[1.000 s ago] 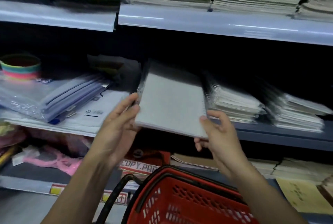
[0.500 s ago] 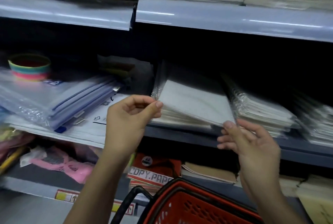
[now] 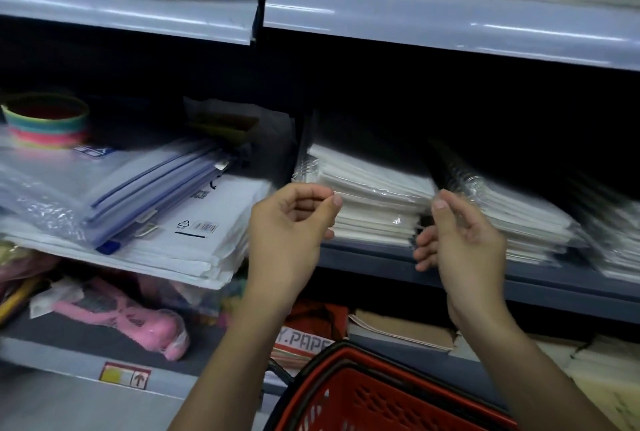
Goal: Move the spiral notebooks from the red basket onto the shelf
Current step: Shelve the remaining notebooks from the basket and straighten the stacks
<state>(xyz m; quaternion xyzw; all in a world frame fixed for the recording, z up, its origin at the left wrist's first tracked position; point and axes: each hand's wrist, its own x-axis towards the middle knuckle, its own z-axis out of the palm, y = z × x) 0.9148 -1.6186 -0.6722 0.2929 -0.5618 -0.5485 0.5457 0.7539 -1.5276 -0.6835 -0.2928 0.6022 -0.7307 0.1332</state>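
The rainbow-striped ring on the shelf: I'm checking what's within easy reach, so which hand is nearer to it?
Left. The left hand is to the right of the rainbow-striped ring and lower, by the white notebook stack. The right hand is farther right, beyond that stack.

A stack of spiral notebooks [image 3: 370, 202] lies on the middle shelf [image 3: 363, 259], with a second stack [image 3: 512, 222] just to its right. Left of them, zip folders [image 3: 138, 188] rest on a pile of envelopes [image 3: 194, 240], and a roll of bands [image 3: 46, 122] sits behind. The left hand [image 3: 291, 222] and right hand [image 3: 460, 236] hang before the first stack, one at each front corner. The basket [image 3: 363, 396] sits below, in front of the bottom shelf.
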